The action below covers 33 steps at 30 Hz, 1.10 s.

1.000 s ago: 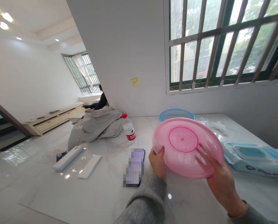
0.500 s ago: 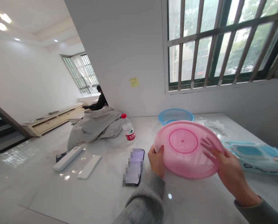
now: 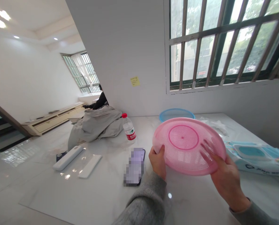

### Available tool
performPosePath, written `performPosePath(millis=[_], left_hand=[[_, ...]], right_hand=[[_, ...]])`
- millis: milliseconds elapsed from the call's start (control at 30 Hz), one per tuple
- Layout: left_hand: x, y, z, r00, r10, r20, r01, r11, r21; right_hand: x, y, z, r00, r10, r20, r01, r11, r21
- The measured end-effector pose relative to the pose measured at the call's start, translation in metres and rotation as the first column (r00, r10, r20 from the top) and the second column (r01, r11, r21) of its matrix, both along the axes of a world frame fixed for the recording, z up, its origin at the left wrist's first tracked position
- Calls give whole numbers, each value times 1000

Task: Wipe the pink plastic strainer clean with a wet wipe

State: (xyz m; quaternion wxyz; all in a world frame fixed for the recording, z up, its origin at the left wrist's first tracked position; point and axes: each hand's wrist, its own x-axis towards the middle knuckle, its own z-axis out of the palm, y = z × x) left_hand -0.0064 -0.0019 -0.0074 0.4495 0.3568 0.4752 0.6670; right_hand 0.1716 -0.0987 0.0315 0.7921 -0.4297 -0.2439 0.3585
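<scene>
A round pink mesh colander (image 3: 183,153) is held up over the white tabletop, tilted so that its inside faces me. My left hand (image 3: 158,161) grips its left rim, thumb on the near side. On the right rim my right hand (image 3: 226,178) has its thumb inside, while its fingers show through the mesh from behind. A blue colander (image 3: 176,114) stands behind the pink one, which partly covers it. Left of my left hand lies a phone (image 3: 135,167) with a blurred-out screen.
A red-capped bottle (image 3: 129,128) stands near a heap of grey cloth (image 3: 99,123). Two white flat objects lie at left, the longer one (image 3: 68,158) farther away. A blue wipes pack (image 3: 256,157) and clear plastic (image 3: 215,125) are at right. A person in black (image 3: 100,101) is in the background.
The pink colander has risen slightly and tipped a little flatter. My right hand has shifted a bit left and down on its rim. My left hand has hardly moved.
</scene>
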Motion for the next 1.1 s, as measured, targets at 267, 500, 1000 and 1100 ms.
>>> performPosePath(millis=[267, 500, 1000, 1100], left_hand=[[-9, 1, 11, 996, 19, -91, -11, 996, 90], [-6, 1, 6, 992, 14, -129, -1, 995, 104], [-3, 9, -6, 997, -15, -70, 18, 999, 41], [-3, 11, -11, 999, -30, -45, 31, 999, 18]], right_hand=[[39, 10, -5, 937, -70, 343, 117, 986, -119], [30, 10, 5, 993, 13, 114, 1, 993, -120], [21, 8, -1, 999, -13, 39, 16, 997, -80], [11, 7, -7, 1000, 6, -24, -8, 995, -96]])
